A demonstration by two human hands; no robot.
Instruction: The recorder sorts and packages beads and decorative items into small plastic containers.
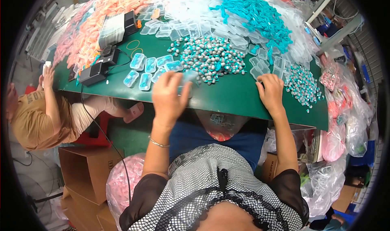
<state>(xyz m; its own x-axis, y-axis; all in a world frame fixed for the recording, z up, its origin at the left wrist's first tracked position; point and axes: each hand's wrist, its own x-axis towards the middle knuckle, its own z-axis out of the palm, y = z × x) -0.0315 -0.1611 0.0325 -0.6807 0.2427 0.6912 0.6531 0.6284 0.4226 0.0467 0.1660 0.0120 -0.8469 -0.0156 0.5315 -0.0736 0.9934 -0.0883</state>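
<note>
My left hand (170, 93) is raised over the table's near edge, its fingers closed on a small clear plastic case (189, 76) with a bluish tint, slightly blurred. Beside it lie several filled clear cases (150, 65) with blue contents. My right hand (271, 92) rests at the table's front right, fingers bent and thumb apart, with nothing visible in them. Just beyond its fingertips are empty clear cases (258, 64). Between my hands, farther back, sits a pile of silvery beads with teal cord (211, 58). A smaller pile of similar pieces (301, 85) lies right of my right hand.
The green table (227, 99) holds teal cords (260, 18), peach cords (122, 3) and heaped clear cases (178, 11). Black devices (92, 73) stand at left. Another person (44, 117) sits there. Cardboard boxes (87, 170) and filled plastic bags (334, 141) flank me.
</note>
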